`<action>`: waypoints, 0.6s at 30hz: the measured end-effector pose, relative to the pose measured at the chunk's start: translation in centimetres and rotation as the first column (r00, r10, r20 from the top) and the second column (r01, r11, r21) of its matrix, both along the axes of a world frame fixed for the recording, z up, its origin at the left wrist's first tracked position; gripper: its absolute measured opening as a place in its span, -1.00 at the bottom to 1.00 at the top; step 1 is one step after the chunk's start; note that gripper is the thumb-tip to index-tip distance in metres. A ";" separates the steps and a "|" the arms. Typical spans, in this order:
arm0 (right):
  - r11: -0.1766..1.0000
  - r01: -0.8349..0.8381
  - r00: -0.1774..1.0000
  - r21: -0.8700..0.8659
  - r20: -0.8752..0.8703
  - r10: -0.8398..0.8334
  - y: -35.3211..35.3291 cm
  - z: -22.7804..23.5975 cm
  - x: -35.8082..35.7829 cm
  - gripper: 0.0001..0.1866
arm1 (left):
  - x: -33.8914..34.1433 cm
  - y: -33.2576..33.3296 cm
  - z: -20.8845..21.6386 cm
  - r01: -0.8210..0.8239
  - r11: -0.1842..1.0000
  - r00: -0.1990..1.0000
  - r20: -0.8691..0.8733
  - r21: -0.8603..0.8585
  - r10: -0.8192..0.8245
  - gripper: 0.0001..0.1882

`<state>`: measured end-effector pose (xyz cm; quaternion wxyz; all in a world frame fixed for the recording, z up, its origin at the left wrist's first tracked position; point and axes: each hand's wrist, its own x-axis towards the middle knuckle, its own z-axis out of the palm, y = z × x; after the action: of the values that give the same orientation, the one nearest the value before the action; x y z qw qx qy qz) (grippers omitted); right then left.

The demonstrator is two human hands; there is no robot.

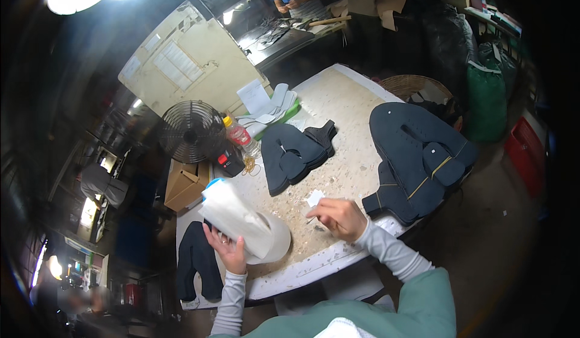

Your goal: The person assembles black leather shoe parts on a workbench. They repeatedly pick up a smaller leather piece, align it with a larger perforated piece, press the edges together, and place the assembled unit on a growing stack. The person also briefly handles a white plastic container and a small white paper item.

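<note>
My left hand (227,250) grips a stack of white, curved, sheet-like cut pieces (244,220), tilted over the table's near left part. Its thumb lies on the near side, and a bit of blue shows at the stack's far end. Over the middle of the near edge, my right hand (339,218) is closed in a pinch; what its fingertips hold, if anything, is too small to make out. Just beyond those fingertips is a small white scrap (315,198). Beside my left hand lies a dark, arch-shaped cut piece (197,259).
Stacks of dark curved pieces lie mid-table (289,160) and at the right (417,157), the latter with yellowish bands. Scraps litter the worktable (344,105). A black fan (192,131), a bottle (240,135) and a cardboard box (185,186) stand left. Other people work beyond.
</note>
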<state>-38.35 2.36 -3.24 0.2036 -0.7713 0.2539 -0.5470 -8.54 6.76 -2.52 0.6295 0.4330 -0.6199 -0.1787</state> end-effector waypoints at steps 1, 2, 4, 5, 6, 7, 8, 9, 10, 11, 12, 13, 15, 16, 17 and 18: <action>1.000 -0.022 0.999 0.008 0.045 0.022 0.4 -0.6 -0.7 -0.64 | -0.1 0.1 0.1 0.014 0.999 0.998 0.055 -0.042 -0.012 -0.18; 0.999 -0.031 0.999 0.043 0.040 0.030 0.9 -1.2 -1.4 -0.61 | 0.1 0.1 0.4 -0.008 1.000 0.988 0.154 -0.001 0.008 -0.35; 0.995 -0.080 0.993 0.051 0.089 0.075 1.7 -2.2 -2.0 -0.66 | 0.4 0.2 0.8 -0.132 0.978 0.961 0.263 0.162 0.086 -0.50; 0.989 -0.113 0.991 0.091 0.076 0.106 2.2 -2.6 -2.4 -0.68 | 0.5 0.3 0.9 -0.192 0.959 0.945 0.303 0.206 0.124 -0.57; 0.984 -0.116 0.993 0.135 0.034 0.112 2.3 -2.9 -2.7 -0.69 | 0.5 0.3 0.8 -0.193 0.965 0.950 0.279 0.176 0.139 -0.69; 0.975 -0.121 0.992 0.188 -0.018 0.127 2.5 -3.2 -2.9 -0.70 | 0.4 0.3 0.8 -0.205 0.959 0.952 0.269 0.196 0.148 -0.69; 0.965 -0.125 0.987 0.231 -0.065 0.144 2.5 -3.4 -3.0 -0.70 | 0.3 0.4 0.8 -0.205 0.956 0.955 0.256 0.210 0.149 -0.68; 0.955 -0.122 0.986 0.271 -0.076 0.148 2.5 -3.6 -3.0 -0.69 | 0.2 0.5 0.9 -0.206 0.950 0.955 0.260 0.233 0.144 -0.67; 0.946 -0.121 0.985 0.300 -0.082 0.152 2.4 -3.7 -3.0 -0.67 | 0.0 0.5 1.0 -0.154 0.958 0.967 0.235 0.242 0.096 -0.58; 0.937 -0.118 0.984 0.329 -0.089 0.155 2.3 -3.8 -2.9 -0.65 | -0.1 0.7 1.2 -0.137 0.952 0.968 0.242 0.275 0.070 -0.53; 0.948 -0.062 0.978 0.313 -0.173 0.121 2.3 -3.9 -2.8 -0.60 | -0.2 0.8 1.4 -0.123 0.943 0.966 0.255 0.310 0.042 -0.49; 0.947 -0.063 0.978 0.314 -0.169 0.121 2.3 -4.0 -2.8 -0.58 | -0.4 1.0 1.6 -0.103 0.942 0.963 0.269 0.319 0.015 -0.44; 0.948 -0.060 0.978 0.313 -0.174 0.119 2.3 -4.4 -2.7 -0.56 | -0.7 1.2 1.7 -0.120 0.920 0.958 0.286 0.372 0.009 -0.37; 0.936 -0.061 0.965 0.348 -0.220 0.144 2.4 -4.6 -2.7 -0.70 | -0.8 1.3 1.8 -0.127 0.914 0.955 0.295 0.386 0.008 -0.33; 0.939 -0.062 0.971 0.338 -0.198 0.135 2.3 -4.8 -2.7 -0.67 | -1.0 1.3 1.8 -0.130 0.916 0.955 0.298 0.379 0.012 -0.31; 0.942 -0.063 0.976 0.329 -0.176 0.127 2.3 -5.0 -2.6 -0.63 | -1.1 1.3 1.8 -0.134 0.918 0.953 0.301 0.374 0.016 -0.29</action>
<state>-40.93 4.64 -8.22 0.3269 -0.7889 0.3207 -0.4099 -9.63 8.10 -0.68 0.4388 0.5947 -0.6407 -0.2080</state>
